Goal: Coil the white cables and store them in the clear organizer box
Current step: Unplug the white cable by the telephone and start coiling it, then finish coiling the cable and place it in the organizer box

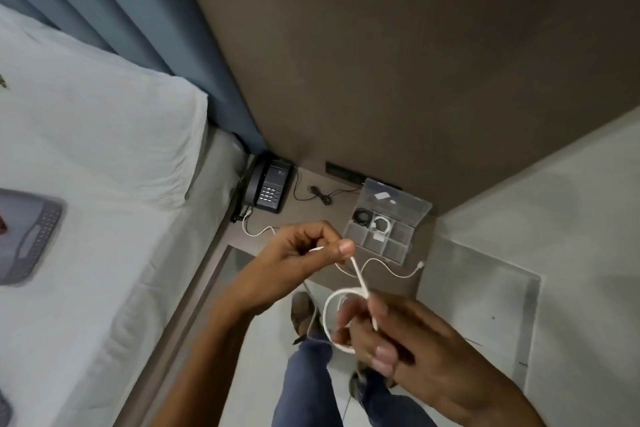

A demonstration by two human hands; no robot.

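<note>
Cable in hand (360,279): a white cable is held below the frame's centre; a taut straight run slants from upper left to lower right, ending in a round loop (332,322).
Long axis: the diagonal between the two hands; the free end points down past the right fingers.
Right hand (408,340): fingers are curled shut through and around the loop, probably so the coil keeps its shape.
Left hand (304,253): thumb and forefinger are pinched closed on the cable, apparently to feed it under tension.
Second white cable (391,269): left lying loose on the bedside shelf (311,211), below the box.
Clear organizer box (388,222): set open at centre right, lid propped back; one coiled white cable (381,224) is already stowed in a compartment.
Telephone (268,189): left of the box, well apart.
</note>
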